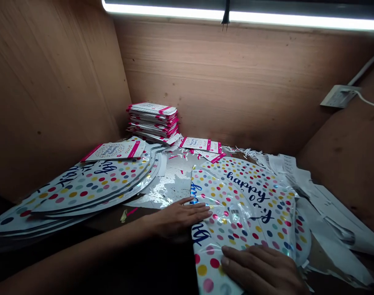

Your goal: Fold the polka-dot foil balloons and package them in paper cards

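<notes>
A white foil balloon (223, 223) with coloured dots and dark blue lettering lies partly folded in front of me, its left side a straight crease. My left hand (182, 215) rests on that creased edge, fingers stretched out over the foil. Lower down, my right hand (262, 268) lies flat on the balloon's near part, fingers extended. Beneath and behind the folded part is more dotted foil (263, 176) reading "happy". To the left, several flat dotted balloons (113, 184) are stacked, with a pink-and-white printed packet (114, 150) on top.
A tall pile of pink-and-white packets (153, 121) stands at the back, with a few loose packets (202, 144) beside it. White paper strips (334, 225) lie along the right. Wooden panels (217, 82) enclose the table; a tube light (174, 12) and power socket (338, 96) are mounted above.
</notes>
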`<state>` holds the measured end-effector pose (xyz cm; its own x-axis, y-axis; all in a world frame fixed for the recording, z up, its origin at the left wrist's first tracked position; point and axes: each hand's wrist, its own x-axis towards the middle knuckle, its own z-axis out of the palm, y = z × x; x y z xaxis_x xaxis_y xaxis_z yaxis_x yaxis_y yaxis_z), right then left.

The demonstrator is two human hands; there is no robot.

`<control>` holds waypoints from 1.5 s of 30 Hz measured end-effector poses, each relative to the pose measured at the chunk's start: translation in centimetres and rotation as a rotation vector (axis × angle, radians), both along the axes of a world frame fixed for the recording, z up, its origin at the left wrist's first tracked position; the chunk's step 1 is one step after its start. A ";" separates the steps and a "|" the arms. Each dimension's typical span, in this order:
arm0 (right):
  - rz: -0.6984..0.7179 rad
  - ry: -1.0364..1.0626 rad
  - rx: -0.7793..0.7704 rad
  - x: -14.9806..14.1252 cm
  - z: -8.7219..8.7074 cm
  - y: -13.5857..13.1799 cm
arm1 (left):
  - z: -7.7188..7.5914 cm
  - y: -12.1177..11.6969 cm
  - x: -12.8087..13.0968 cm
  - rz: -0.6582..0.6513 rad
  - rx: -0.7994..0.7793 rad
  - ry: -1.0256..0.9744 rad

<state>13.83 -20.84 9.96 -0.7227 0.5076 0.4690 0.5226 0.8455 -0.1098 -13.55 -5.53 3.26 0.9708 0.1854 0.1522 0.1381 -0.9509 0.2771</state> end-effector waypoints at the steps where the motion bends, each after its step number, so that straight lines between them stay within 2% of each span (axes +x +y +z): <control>1: 0.009 -0.032 0.006 0.1 0.4 0.4 | -0.1 -0.4 -0.1 0.016 0.012 -0.017; 3: 0.027 -0.115 0.031 0.7 0.1 1.3 | 0.1 -1.1 -0.6 0.016 0.024 -0.006; 4: 0.032 -0.156 0.041 1.3 -0.7 1.8 | 0.4 -1.4 -0.9 -0.006 0.020 0.018; 7: 0.030 -0.193 0.004 3.5 -4.7 2.5 | 2.0 -2.4 -2.3 -0.066 -0.031 0.096; 10: 0.024 -0.205 -0.082 5.4 -8.3 2.4 | 3.2 -3.4 -3.3 -0.062 -0.092 0.106; 12: 0.035 -0.153 -0.181 6.0 -9.2 2.3 | 3.2 -3.7 -3.5 -0.051 -0.145 0.103; 14: 0.026 0.018 -0.375 6.3 -9.0 2.7 | 2.6 -3.7 -3.4 -0.011 -0.238 0.085; 16: -0.107 0.254 -0.679 6.3 -8.2 3.7 | 1.8 -3.3 -3.1 0.120 -0.402 0.020; 19: -0.446 0.515 -1.151 6.0 -7.1 6.0 | 0.9 -2.6 -2.3 0.493 -0.741 -0.170; 21: -0.572 0.591 -1.360 5.7 -6.7 7.4 | 0.7 -2.3 -1.9 0.720 -0.877 -0.298; 23: -0.622 0.618 -1.467 5.4 -6.5 8.5 | 0.5 -2.4 -1.6 0.849 -0.876 -0.372; 26: -0.674 0.599 -1.488 5.0 -6.4 9.2 | -0.1 -3.2 -1.7 0.896 -0.741 -0.351; 30: -0.753 0.553 -1.487 4.6 -6.3 9.6 | -1.1 -4.0 -2.2 0.949 -0.341 -0.233; 32: -0.752 0.559 -1.480 4.4 -6.3 9.8 | -1.0 -3.9 -2.1 0.892 -0.152 -0.201; 34: -0.719 0.549 -1.500 4.5 -6.4 9.8 | -0.6 -3.6 -1.8 0.740 -0.039 -0.147; 36: -0.694 0.509 -1.499 5.0 -6.5 9.8 | -0.2 -3.2 -1.4 0.606 -0.002 -0.028; 37: -0.710 0.474 -1.438 5.3 -6.5 9.9 | -0.1 -3.1 -1.2 0.568 -0.013 0.047; 39: -0.808 0.390 -1.162 6.1 -6.4 10.3 | -0.1 -2.8 -0.9 0.558 -0.060 0.158; 41: -0.894 0.335 -0.897 6.8 -6.2 11.2 | -0.1 -2.6 -0.6 0.589 -0.077 0.178; 42: -0.916 0.326 -0.856 6.9 -6.0 11.9 | -0.1 -2.6 -0.5 0.606 -0.068 0.159; 43: -0.918 0.327 -0.882 6.9 -5.8 12.7 | -0.1 -2.5 -0.3 0.622 -0.052 0.132; 45: -0.874 0.323 -1.033 6.5 -5.2 14.4 | 0.0 -2.5 0.1 0.647 -0.016 0.080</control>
<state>20.33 -6.42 4.72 0.0725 0.9487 -0.3077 0.6661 -0.2756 -0.6930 -13.48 -8.03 3.28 0.6703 0.7381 0.0767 0.7023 -0.6644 0.2555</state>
